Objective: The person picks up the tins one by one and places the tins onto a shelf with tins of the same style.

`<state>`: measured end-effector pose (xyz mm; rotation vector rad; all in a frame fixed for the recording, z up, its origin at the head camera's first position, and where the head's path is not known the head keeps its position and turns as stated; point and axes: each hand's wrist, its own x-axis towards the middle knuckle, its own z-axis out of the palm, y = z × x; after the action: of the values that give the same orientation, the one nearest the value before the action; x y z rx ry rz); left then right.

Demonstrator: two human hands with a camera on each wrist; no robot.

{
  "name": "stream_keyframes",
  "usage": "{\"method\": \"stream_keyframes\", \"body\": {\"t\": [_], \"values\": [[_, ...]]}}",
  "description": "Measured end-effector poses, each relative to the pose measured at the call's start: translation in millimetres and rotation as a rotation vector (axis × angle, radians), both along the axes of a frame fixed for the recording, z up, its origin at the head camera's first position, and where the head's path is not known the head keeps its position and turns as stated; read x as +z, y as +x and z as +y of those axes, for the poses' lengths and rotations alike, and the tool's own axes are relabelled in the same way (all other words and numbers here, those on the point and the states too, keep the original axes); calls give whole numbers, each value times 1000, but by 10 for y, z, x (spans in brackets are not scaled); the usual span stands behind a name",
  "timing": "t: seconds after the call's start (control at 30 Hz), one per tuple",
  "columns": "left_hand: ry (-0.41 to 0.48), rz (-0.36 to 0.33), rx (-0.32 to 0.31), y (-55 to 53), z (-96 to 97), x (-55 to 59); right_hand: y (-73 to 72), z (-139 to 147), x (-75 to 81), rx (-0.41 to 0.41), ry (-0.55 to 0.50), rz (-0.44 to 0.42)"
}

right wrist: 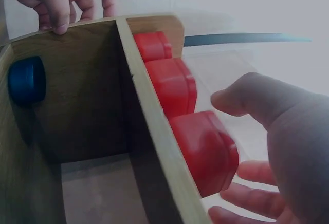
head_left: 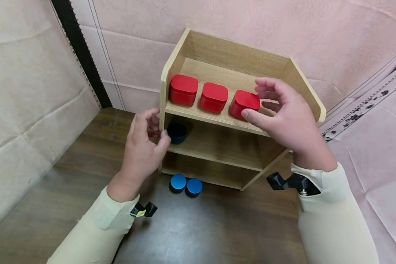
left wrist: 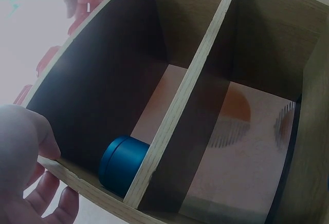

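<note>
My left hand [head_left: 142, 146] holds the left side panel of a wooden shelf unit [head_left: 214, 156], thumb at the front edge and fingers along the outer face. Three red rounded-square boxes with lids stand in a row on the top board: a left box [head_left: 183, 90], a middle box [head_left: 213, 97] and a right box [head_left: 245, 103]. Around the right box my right hand [head_left: 290, 113] is spread, thumb in front and fingers beyond it; in the right wrist view a gap shows between thumb and box. A dark blue round tin [left wrist: 125, 165] sits at the left of the middle level.
Two blue-lidded round tins, a left one [head_left: 178, 182] and a right one [head_left: 194, 187], stand side by side on the dark wooden table [head_left: 198, 234] before the unit. Pale patterned cloth [head_left: 135, 47] hangs behind and at both sides. The top level has raised side and back panels.
</note>
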<state>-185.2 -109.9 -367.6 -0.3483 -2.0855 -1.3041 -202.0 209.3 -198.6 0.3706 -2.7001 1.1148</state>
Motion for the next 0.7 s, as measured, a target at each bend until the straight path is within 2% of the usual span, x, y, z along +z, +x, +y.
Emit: {"method": "stream_keyframes", "body": {"t": [0.13,0.23,0.5,0.6,0.7], "values": [[1,4,0,-4,4,5,119,-1,-4,-25,-78,74],[1,7,2,-4,7,5,209,-10,-20,-10,-120,130],[-1,11,2,1,5,5,440,-48,-155,-14,-212,275],[-2,17,2,0,5,6,519,-53,-228,-7,-296,314],[-3,19,2,-2,7,6,595,-58,-334,45,-423,346]]}}
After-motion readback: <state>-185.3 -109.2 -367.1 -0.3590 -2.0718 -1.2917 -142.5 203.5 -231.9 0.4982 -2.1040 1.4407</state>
